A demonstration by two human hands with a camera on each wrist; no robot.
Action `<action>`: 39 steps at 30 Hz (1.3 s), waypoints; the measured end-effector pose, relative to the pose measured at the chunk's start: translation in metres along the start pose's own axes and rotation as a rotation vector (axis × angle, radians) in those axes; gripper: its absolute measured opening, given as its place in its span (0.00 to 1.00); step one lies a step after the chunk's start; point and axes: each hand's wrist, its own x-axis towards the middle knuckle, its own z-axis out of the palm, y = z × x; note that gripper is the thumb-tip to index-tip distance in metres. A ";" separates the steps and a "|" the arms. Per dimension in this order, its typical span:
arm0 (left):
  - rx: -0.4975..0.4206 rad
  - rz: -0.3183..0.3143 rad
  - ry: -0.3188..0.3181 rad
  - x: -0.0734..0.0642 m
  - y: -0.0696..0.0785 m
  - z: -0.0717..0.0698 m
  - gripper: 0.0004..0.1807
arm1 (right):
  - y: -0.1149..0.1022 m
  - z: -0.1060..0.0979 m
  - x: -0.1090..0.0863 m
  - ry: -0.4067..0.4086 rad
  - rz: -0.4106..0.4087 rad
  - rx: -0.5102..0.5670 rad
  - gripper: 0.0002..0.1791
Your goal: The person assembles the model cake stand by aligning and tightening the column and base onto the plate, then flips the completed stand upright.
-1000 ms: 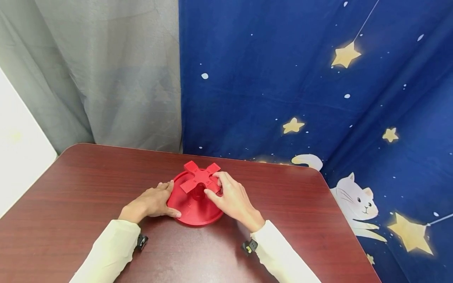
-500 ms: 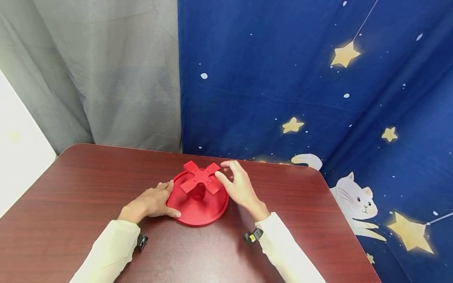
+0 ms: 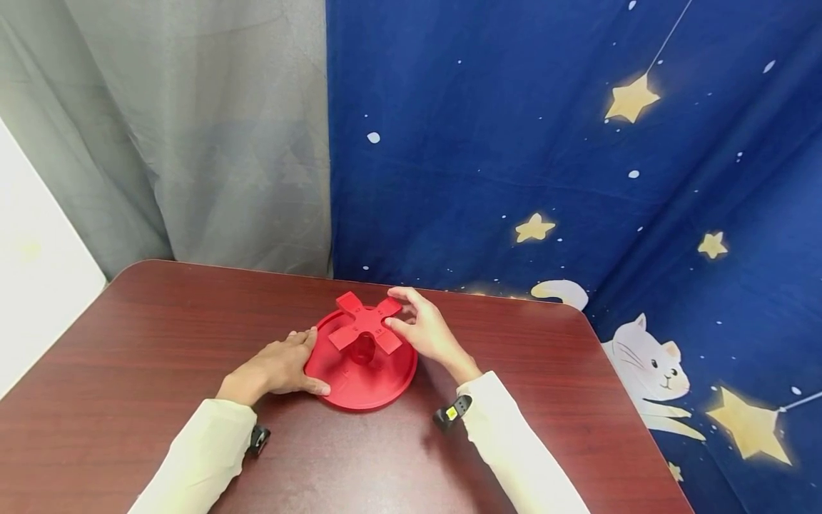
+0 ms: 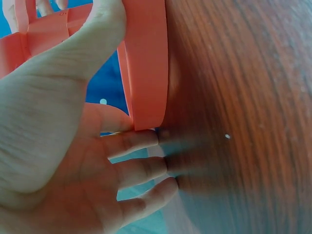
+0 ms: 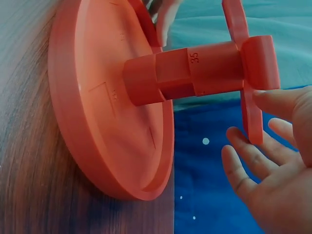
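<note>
A red plastic piece stands on the table: a round dish-like base (image 3: pixel 366 398), a stepped stem (image 5: pixel 214 70) marked 35, and a cross-shaped handle (image 3: pixel 365 323) with flared arms on top. My left hand (image 3: pixel 276 368) holds the base by its left rim, thumb at the front and fingers spread along the outside. In the left wrist view the thumb (image 4: pixel 105 29) lies over the rim, fingertips close to the tabletop. My right hand (image 3: pixel 430 334) has thumb and fingers around the handle's back right arm; in the right wrist view the thumb touches the handle.
The dark red wooden table (image 3: pixel 212 321) has a rounded far edge. Behind it hang a grey curtain (image 3: pixel 244 143) and a blue curtain (image 3: pixel 462 143) printed with stars and a white cat. Both wrists, in pale sleeves, carry small black devices.
My right hand let go of the front right arm, moved back and right off the handle, then came left to its back right arm. The left hand stayed on the rim.
</note>
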 end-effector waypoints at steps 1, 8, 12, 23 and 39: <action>0.000 -0.001 -0.002 0.000 0.000 0.000 0.67 | 0.000 0.000 0.000 0.012 -0.003 -0.025 0.27; 0.009 -0.003 -0.009 0.001 0.000 0.000 0.67 | -0.003 0.003 -0.004 0.067 -0.025 -0.165 0.25; 0.001 -0.007 -0.013 0.000 0.000 -0.001 0.67 | -0.004 0.002 -0.009 0.085 -0.028 -0.231 0.25; -0.002 -0.012 -0.020 0.000 0.000 -0.001 0.68 | -0.007 0.001 -0.020 0.098 -0.043 -0.409 0.22; 0.017 0.002 -0.012 0.000 0.000 0.000 0.67 | -0.015 0.008 -0.032 0.072 -0.031 -0.540 0.20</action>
